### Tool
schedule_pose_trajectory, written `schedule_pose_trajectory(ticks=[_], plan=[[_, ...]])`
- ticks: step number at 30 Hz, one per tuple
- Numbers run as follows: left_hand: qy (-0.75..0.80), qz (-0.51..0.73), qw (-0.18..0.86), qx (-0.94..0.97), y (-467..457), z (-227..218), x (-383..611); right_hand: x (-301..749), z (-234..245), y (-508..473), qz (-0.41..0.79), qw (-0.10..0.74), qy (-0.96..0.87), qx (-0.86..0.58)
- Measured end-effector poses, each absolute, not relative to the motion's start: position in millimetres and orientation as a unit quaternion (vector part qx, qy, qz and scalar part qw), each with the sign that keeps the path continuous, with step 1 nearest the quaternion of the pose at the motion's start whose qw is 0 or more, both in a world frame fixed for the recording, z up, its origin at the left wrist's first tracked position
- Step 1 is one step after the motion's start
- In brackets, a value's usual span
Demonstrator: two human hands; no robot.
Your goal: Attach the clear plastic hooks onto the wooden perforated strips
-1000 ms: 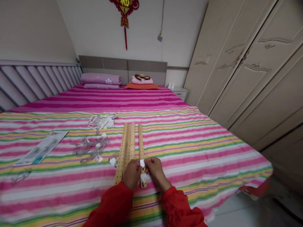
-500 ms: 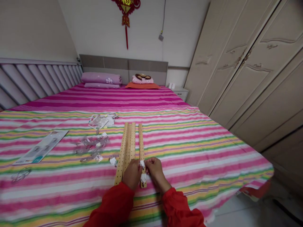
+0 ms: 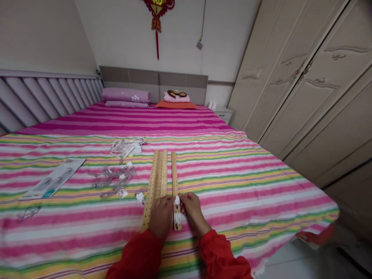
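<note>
Three long wooden strips with rows of holes lie lengthwise on the striped bedspread; the single right-hand strip lies a little apart from the other two. My left hand and my right hand meet over the near end of that single strip. Both pinch a small white hook that sits on the strip. A second white hook sits on the same strip nearer to me. Red sleeves cover both my forearms.
Several clear plastic hooks lie scattered left of the strips, one small white hook close to my left hand. A torn package and a flat card lie further left. A wardrobe stands to the right, pillows at the headboard.
Both hands have lowered the white hook slightly onto the strip and shifted a little away from me. The view has tilted down slightly.
</note>
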State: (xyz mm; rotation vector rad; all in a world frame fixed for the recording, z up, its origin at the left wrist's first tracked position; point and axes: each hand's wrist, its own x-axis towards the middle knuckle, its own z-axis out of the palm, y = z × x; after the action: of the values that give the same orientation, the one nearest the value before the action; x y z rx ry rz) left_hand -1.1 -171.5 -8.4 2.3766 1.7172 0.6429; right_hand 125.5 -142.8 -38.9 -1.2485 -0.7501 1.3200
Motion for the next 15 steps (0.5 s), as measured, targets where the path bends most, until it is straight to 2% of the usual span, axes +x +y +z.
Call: schedule_pose_trajectory(ticks=[15], plan=[[0.586,0.163,0.01,0.794,-175,-16,0,126,-50,-134,0.531,0.548,-0.333,-0.554]])
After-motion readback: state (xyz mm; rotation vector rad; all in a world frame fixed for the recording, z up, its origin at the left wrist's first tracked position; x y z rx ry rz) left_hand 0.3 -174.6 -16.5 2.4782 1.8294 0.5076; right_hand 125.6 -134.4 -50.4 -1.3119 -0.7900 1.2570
